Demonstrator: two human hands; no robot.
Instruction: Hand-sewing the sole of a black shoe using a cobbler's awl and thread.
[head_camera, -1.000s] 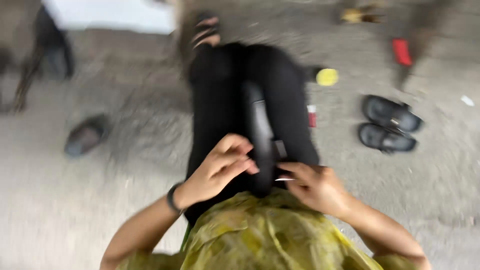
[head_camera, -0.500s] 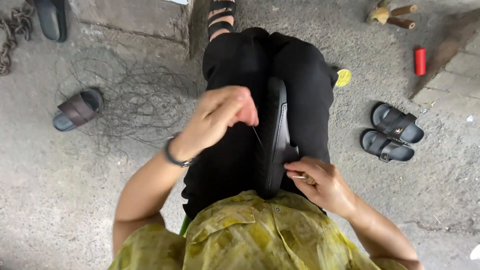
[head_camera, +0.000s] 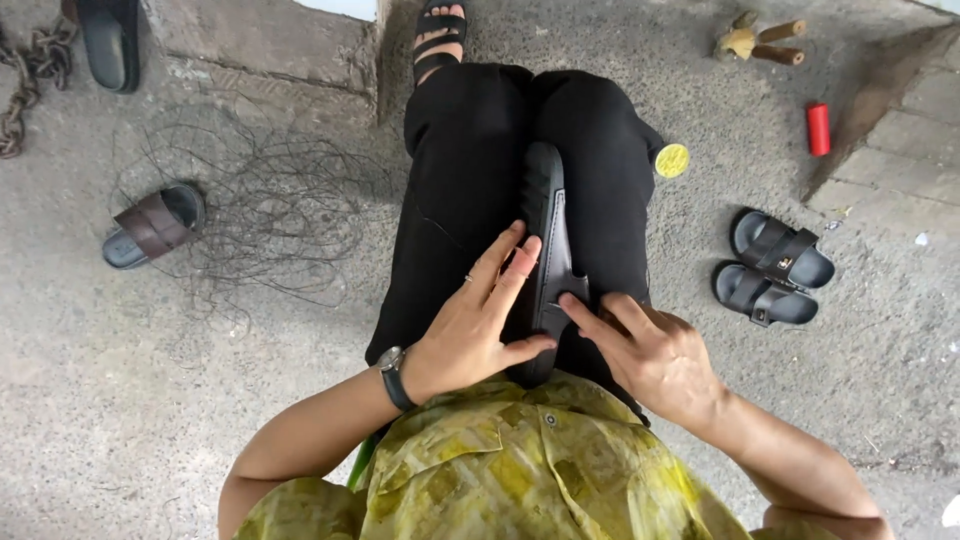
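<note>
A black sandal (head_camera: 545, 215) stands on edge between my knees, clamped by my black trouser legs. My left hand (head_camera: 480, 315) lies flat against its left side, fingers spread, a pink wrap on one fingertip and a watch on the wrist. My right hand (head_camera: 645, 350) rests on the sandal's strap on the right, the forefinger pressing at the strap's edge. Whether it pinches a needle is too small to tell.
A tangle of thin dark thread (head_camera: 260, 215) lies on the concrete at left beside a brown slide sandal (head_camera: 152, 225). A black sandal pair (head_camera: 775, 268), a yellow round lid (head_camera: 672, 160), a red spool (head_camera: 819, 128) and wooden-handled tools (head_camera: 760, 42) lie to the right.
My left hand has come down from a raised position and now lies flat on the sandal's side. The view has steadied and tilted slightly.
</note>
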